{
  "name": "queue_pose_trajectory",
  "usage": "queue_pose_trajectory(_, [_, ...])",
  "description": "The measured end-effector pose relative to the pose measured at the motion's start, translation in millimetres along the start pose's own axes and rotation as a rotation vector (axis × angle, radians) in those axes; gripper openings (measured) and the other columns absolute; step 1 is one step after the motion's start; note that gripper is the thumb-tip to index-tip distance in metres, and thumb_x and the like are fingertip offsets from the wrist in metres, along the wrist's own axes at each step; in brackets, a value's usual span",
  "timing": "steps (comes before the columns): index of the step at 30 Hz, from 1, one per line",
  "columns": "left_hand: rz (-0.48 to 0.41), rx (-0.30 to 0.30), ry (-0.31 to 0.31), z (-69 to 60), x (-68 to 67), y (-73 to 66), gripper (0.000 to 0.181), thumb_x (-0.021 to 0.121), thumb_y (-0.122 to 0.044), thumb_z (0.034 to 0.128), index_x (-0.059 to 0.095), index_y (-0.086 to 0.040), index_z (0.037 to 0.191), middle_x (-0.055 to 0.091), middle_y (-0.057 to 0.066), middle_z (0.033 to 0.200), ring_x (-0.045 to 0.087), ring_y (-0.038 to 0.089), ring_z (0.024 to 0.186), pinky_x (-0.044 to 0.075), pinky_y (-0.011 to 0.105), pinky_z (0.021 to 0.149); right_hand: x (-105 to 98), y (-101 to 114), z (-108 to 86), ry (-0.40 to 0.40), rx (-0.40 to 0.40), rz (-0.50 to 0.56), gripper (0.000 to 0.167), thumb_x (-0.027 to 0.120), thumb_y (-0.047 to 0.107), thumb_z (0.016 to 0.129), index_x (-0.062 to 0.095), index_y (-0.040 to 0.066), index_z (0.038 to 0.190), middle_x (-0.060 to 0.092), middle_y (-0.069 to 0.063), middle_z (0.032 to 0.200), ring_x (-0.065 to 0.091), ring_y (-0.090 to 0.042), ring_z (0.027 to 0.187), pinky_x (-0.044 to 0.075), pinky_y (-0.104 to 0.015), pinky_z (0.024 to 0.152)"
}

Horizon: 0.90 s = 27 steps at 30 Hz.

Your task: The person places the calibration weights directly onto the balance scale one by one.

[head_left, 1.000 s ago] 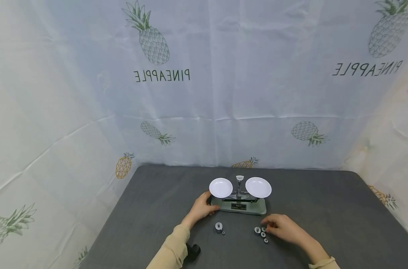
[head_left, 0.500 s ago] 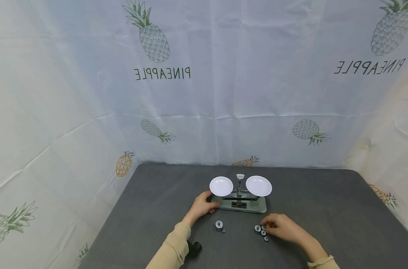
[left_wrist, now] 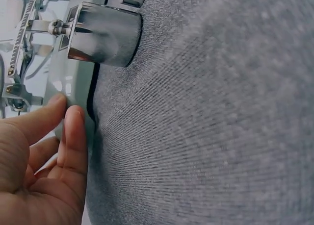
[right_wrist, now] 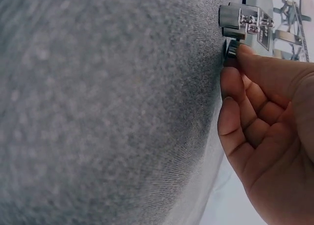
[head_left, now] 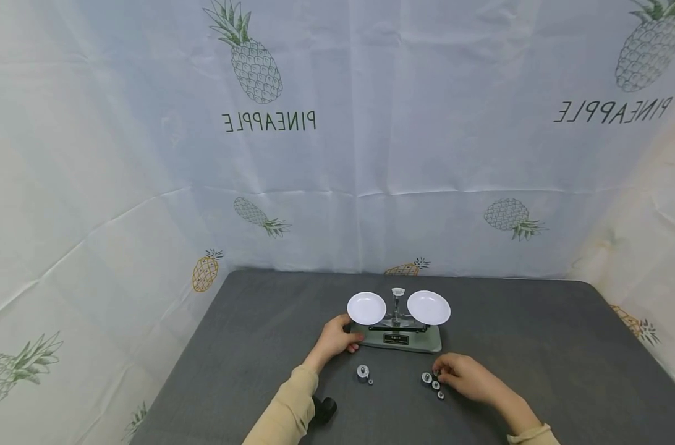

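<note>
the left forearm (head_left: pixel 284 405) points toward 1 o'clock in the head view, sleeved up to the bare wrist; the left hand (head_left: pixel 332 338) grips, its left thumb (left_wrist: pixel 41 118) angled toward 2 o'clock in the left wrist view, palm showing; the right forearm (head_left: pixel 517 411) points toward 10 o'clock, and the right hand (head_left: pixel 468 376) pinches, its right thumb (right_wrist: pixel 265 65) aimed toward 10 o'clock in the right wrist view, fingers curled
</note>
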<state>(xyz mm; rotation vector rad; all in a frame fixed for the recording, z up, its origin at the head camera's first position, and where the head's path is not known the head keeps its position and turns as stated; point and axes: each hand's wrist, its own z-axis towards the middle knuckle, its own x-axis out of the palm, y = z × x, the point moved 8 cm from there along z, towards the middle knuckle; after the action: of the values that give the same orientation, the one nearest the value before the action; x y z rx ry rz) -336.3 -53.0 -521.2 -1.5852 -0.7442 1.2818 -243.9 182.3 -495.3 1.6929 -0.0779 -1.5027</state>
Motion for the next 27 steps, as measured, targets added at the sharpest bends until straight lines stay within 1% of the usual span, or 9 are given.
queue_pose_trajectory(3, [-0.023, -0.011, -0.002, 0.0, 0.7, 0.0, 0.045, 0.072, -0.004, 0.0778, 0.057, 0.008, 0.119, 0.055, 0.020, 0.099, 0.058, 0.006, 0.050, 0.056, 0.025, 0.049, -0.9, -0.6, -0.5, -0.004, 0.024, -0.005, 0.007, 0.062, 0.011, 0.087, 0.065, 0.006, 0.091, 0.058, 0.009, 0.075, 0.045, 0.006, 0.067, 0.042, -0.020, 0.055])
queue_pose_trajectory(6, [-0.036, -0.005, -0.004, -0.3, 0.8, -0.7, 0.047, 0.071, -0.004, 0.0781, 0.056, 0.007, 0.121, 0.058, 0.021, 0.099, 0.058, 0.005, 0.050, 0.056, 0.025, 0.049, -4.7, 0.9, -0.7, -0.027, 0.026, -0.029, 0.008, 0.064, 0.012, 0.085, 0.065, 0.007, 0.091, 0.060, 0.009, 0.077, 0.047, 0.006, 0.068, 0.044, -0.021, 0.056])
queue_pose_trajectory(10, [-0.041, 0.014, -0.009, -1.0, 0.4, -1.2, 0.048, 0.071, -0.004, 0.0782, 0.055, 0.007, 0.122, 0.058, 0.023, 0.100, 0.059, 0.005, 0.051, 0.056, 0.026, 0.049, -10.7, 4.8, -1.4, -0.066, 0.003, -0.073, 0.007, 0.066, 0.012, 0.083, 0.067, 0.008, 0.089, 0.064, 0.008, 0.078, 0.051, 0.006, 0.070, 0.047, -0.021, 0.057])
queue_pose_trajectory(14, [-0.039, 0.016, -0.012, -2.9, -0.3, -1.5, 0.048, 0.072, -0.006, 0.0783, 0.056, 0.007, 0.122, 0.056, 0.023, 0.104, 0.060, 0.005, 0.053, 0.056, 0.025, 0.050, -15.9, 10.0, -2.9, -0.091, -0.020, -0.093, 0.007, 0.066, 0.012, 0.083, 0.067, 0.007, 0.089, 0.066, 0.006, 0.079, 0.054, 0.005, 0.071, 0.049, -0.021, 0.058])
queue_pose_trajectory(20, [-0.061, 0.004, -0.017, -4.8, -0.9, -0.5, 0.050, 0.072, -0.008, 0.0787, 0.055, 0.006, 0.124, 0.055, 0.023, 0.106, 0.060, 0.005, 0.054, 0.057, 0.026, 0.051, -25.1, 17.7, -5.5, -0.123, -0.017, -0.085, 0.011, 0.066, 0.015, 0.084, 0.068, 0.006, 0.091, 0.068, 0.004, 0.081, 0.057, 0.005, 0.072, 0.050, -0.021, 0.058])
queue_pose_trajectory(23, [-0.074, -0.003, -0.016, -5.0, -0.8, -0.3, 0.051, 0.072, -0.008, 0.0787, 0.055, 0.006, 0.124, 0.056, 0.023, 0.105, 0.060, 0.005, 0.054, 0.057, 0.027, 0.050, -29.3, 20.9, -6.1, -0.131, -0.004, -0.084, 0.013, 0.067, 0.016, 0.085, 0.068, 0.006, 0.092, 0.068, 0.004, 0.082, 0.056, 0.005, 0.071, 0.050, -0.020, 0.057])
queue_pose_trajectory(27, [-0.072, -0.005, -0.011, -4.4, -0.6, -0.5, 0.051, 0.072, -0.009, 0.0791, 0.054, 0.005, 0.125, 0.056, 0.023, 0.107, 0.060, 0.005, 0.053, 0.057, 0.026, 0.050, -34.9, 25.4, -5.9, -0.152, -0.009, -0.096, 0.014, 0.067, 0.015, 0.084, 0.067, 0.005, 0.093, 0.066, 0.005, 0.082, 0.054, 0.005, 0.070, 0.048, -0.020, 0.056])
